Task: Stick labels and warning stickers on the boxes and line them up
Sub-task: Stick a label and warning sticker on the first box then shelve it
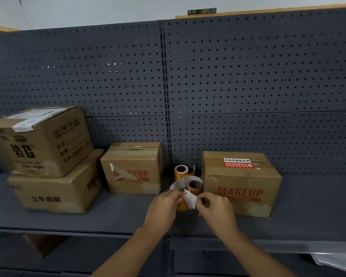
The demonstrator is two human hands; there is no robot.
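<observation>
Between two MAKEUP cartons, my left hand (164, 206) and my right hand (216, 208) pinch a white backing strip (189, 197) carrying an orange warning sticker (181, 204). The strip curls up from a sticker roll (195, 186) standing on the shelf. A second roll (181, 171) stands just behind it. The right MAKEUP box (241, 184) bears a red and white label (239, 163) on its top. The left MAKEUP box (133, 168) has a torn white patch on its front.
At the left, a carton with black print (42, 140) sits on a flatter carton (54, 193). All rest on a dark grey shelf (112, 212) backed by pegboard (248, 86). A lower shelf holds another box (42, 244). Plastic sheeting (336, 260) lies bottom right.
</observation>
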